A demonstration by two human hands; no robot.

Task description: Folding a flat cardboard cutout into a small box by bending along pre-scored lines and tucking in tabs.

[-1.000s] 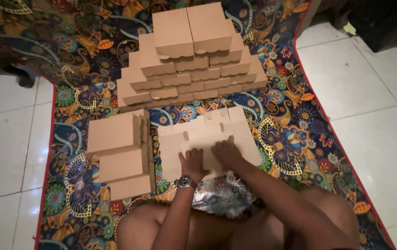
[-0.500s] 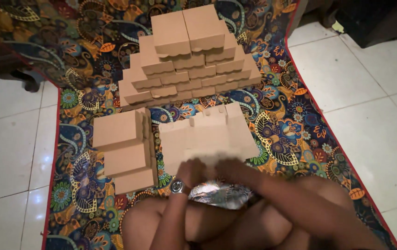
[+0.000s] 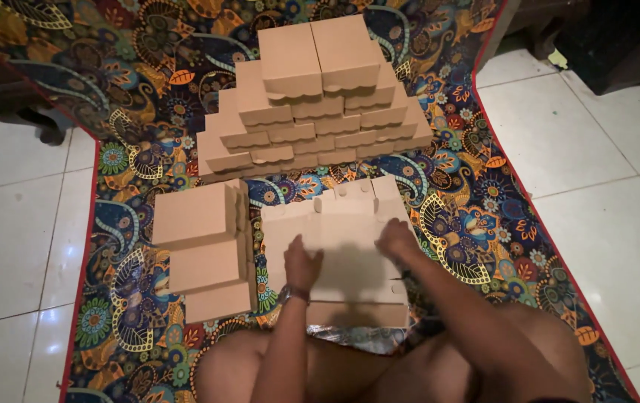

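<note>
The person sits on a patterned mat (image 3: pixel 148 67) spread over a white tiled floor (image 3: pixel 596 149), both hands on an unfolded cardboard blank (image 3: pixel 342 246) lying flat just in front of the knees. The left hand (image 3: pixel 301 265) presses down on the blank's near left part, fingers spread and pinching nothing. The right hand (image 3: pixel 397 240) lies at its right edge, fingers curled loosely over the card — whether they pinch the edge I cannot tell.

As for progress, much looks done: a stepped pile of closed boxes (image 3: pixel 312 97) stands at the far side of the mat, several tiers high, and three more boxes (image 3: pixel 204 254) lie stacked in a row just left of the blank. The blank itself is not yet shaped; its tabs at the far edge lie flat, so by my reckoning the folding of this one is only at its start.

A crumpled silvery sheet (image 3: pixel 350 337) shows under the blank's near edge, between the knees. Dark furniture (image 3: pixel 14 97) stands at the left — well apart from the hands. Nothing crowds the blank except the row of boxes touching its left side.
</note>
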